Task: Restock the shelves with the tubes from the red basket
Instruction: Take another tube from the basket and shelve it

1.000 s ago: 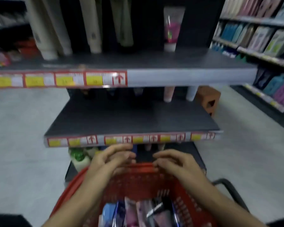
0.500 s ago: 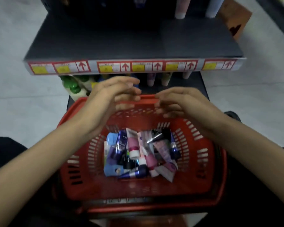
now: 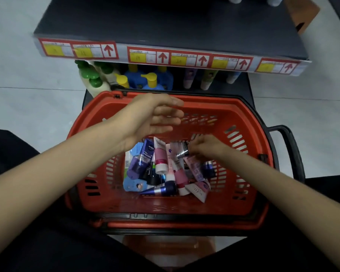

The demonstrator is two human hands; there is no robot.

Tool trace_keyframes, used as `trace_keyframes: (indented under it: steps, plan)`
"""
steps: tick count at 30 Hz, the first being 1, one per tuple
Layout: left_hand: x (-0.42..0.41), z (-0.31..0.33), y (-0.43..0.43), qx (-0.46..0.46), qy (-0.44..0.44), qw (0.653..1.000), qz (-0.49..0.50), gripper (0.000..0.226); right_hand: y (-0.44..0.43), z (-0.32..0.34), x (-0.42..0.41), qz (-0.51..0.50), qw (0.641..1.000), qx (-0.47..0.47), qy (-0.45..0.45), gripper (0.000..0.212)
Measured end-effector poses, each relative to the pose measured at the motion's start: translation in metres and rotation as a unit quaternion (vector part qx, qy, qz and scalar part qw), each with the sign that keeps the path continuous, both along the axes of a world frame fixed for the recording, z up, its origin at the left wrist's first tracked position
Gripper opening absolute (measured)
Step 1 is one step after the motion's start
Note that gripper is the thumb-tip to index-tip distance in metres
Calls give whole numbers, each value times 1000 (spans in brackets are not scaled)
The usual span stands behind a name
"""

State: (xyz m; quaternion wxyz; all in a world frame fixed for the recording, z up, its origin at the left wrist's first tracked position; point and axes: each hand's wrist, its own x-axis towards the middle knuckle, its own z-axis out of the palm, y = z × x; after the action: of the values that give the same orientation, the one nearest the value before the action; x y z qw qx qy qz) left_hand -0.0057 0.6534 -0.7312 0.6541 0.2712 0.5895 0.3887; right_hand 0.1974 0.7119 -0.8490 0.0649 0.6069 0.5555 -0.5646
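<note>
A red basket [image 3: 90, 122] sits in front of me below a dark shelf [image 3: 165, 22]. Several tubes lie heaped on its floor, among them a pink and white tube [image 3: 160, 157], a dark blue Nivea tube [image 3: 145, 154] and a silver-capped dark tube [image 3: 183, 150]. My right hand [image 3: 206, 147] reaches down into the basket, and its curled fingers grip the silver-capped dark tube at the top of the heap. Above the basket's far left part hovers my left hand [image 3: 153, 116], fingers straight and holding nothing.
The shelf's front edge carries red and yellow price labels [image 3: 177, 59]. Under it stand green-capped bottles [image 3: 90, 77], blue bottles with yellow pumps [image 3: 147, 81] and a few upright tubes [image 3: 206, 79]. A black basket handle [image 3: 290, 146] juts out on the right. Grey floor lies on both sides.
The view has tilted down from the shelves to the basket. My right hand dropped from the far rim into the heap and took hold of a tube. My left hand lifted off the rim.
</note>
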Motion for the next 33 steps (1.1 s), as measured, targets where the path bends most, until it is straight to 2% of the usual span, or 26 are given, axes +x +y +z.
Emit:
trace_keyframes:
  steps: [4, 7, 11, 14, 18, 21, 25, 28, 33]
  plan:
    - [-2, 10, 0, 13, -14, 1000, 7, 33, -18, -40, 2, 68, 995, -24, -70, 16]
    - [-7, 18, 0, 27, -17, 999, 7, 32, -32, -57, -6, 98, 989, -39, -105, 26]
    - [-17, 22, 1, 41, -14, 999, 14, 30, -48, -78, -22, 85, 990, -44, -102, 41]
    - [-22, 25, 3, 41, -15, 999, 24, 29, -59, -78, -29, 79, 992, -26, -95, 38]
    - [-25, 27, 3, 46, -14, 999, 25, 30, -57, -77, -30, 94, 989, -9, -113, 47]
    - [-27, 27, 3, 49, -13, 998, 23, 30, -51, -70, -31, 53, 996, -2, -71, 56]
    - [-28, 27, 6, 49, -7, 998, 38, 30, -34, -28, -35, -40, 998, -16, 38, 45]
    - [-27, 27, 8, 61, 1, 997, 45, 30, -17, 11, -35, -35, 993, -36, 108, 63]
    - [-26, 27, 11, 86, 21, 994, 66, 30, -5, 94, -20, -17, 976, -34, 212, 57]
